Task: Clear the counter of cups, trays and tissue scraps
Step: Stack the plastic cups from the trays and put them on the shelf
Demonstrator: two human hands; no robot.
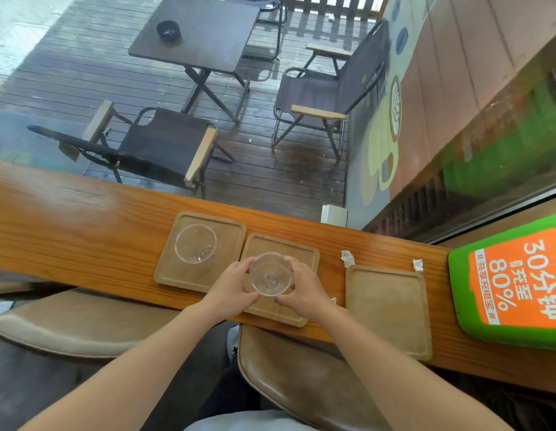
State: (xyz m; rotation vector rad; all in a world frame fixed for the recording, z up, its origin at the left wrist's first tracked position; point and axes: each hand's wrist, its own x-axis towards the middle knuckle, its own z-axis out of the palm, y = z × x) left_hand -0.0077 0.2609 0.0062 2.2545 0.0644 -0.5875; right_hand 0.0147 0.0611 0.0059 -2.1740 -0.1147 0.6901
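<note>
Hands, left (231, 289) and right (304, 289), clasp a clear cup (271, 273) over the middle tray (304, 253) near the desk's (83, 225) front edge. Smooth plastic could slip; a careless sweep might topple the second cup (195, 243) leftward.

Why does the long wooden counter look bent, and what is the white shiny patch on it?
Head view: the wide-angle lens bows the counter; the pale patch at its left is window glare; the clear cup between the left hand and right hand looks sharp.
</note>
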